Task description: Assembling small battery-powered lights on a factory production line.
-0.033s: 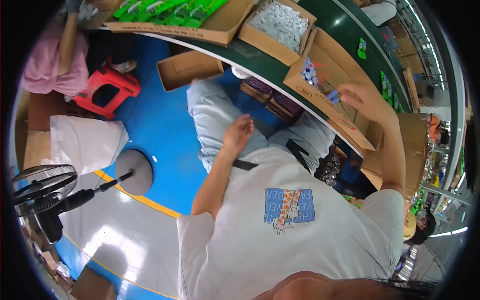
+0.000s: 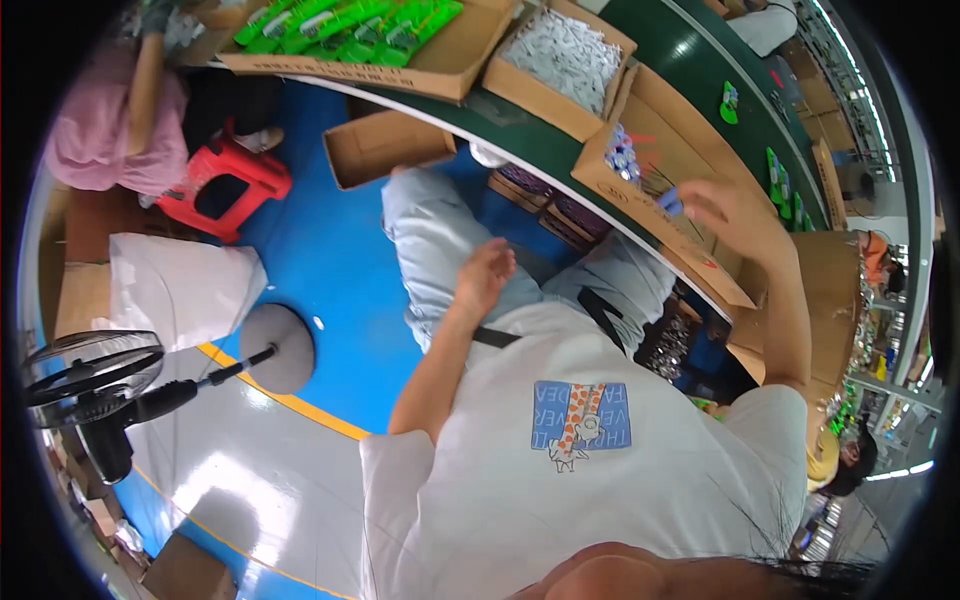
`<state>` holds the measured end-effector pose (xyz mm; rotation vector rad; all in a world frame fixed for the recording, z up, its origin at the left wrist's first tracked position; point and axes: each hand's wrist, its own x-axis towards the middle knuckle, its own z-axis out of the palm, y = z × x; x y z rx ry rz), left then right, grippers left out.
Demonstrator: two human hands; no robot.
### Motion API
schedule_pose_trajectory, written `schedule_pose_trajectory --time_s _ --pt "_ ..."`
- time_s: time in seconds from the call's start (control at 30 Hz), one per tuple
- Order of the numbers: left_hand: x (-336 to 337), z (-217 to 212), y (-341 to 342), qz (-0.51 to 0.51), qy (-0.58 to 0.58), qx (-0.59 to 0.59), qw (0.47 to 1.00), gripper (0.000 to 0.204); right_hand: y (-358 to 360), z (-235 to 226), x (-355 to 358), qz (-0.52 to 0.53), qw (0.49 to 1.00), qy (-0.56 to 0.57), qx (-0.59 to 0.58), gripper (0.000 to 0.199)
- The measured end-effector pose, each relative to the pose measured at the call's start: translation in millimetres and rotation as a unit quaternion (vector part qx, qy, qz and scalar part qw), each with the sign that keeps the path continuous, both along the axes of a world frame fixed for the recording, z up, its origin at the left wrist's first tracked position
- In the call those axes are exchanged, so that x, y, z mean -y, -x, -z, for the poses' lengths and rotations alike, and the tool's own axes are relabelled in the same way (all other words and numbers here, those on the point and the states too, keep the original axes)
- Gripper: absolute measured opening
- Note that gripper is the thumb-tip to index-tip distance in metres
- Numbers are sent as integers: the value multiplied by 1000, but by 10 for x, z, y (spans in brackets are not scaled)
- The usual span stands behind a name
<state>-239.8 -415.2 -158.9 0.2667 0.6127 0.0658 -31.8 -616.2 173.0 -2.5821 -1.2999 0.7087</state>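
My left hand [image 2: 486, 277] is raised over my lap with its fingers loosely bent and apart, and I see nothing in it. At the long cardboard tray on the right [image 2: 640, 205], my right hand [image 2: 738, 218] reaches over the near wall with curled fingers. A small blue piece [image 2: 670, 200] meets those fingertips and appears gripped between them; its exact kind is too small to make out. Farther left in the same tray lies a cluster of small white and purple-blue pieces [image 2: 621, 155], with some blurred red ones beside it.
Beside the tray, a carton of small white parts [image 2: 565, 60] stands on the green bench [image 2: 480, 112]. Green packages [image 2: 350, 30] fill a carton farther left. A red stool [image 2: 225, 185], a black fan [image 2: 105, 400] and a person in pink [image 2: 100, 140] are at left.
The whole view has shifted slightly to the right and down. My right hand's fingers look a little more curled toward the blue piece; my left hand stays over my lap.
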Motion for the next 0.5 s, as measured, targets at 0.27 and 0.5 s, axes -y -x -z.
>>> schedule_pose_trajectory --time_s 0.27,0.5 --pt "-1081 -1949 -333 -312 -828 1 465 19 299 440 76 -22 957 -259 127 9" --pt "-2403 -2643 -1543 -37 -932 -39 358 14 293 1018 53 67 941 -294 154 11"
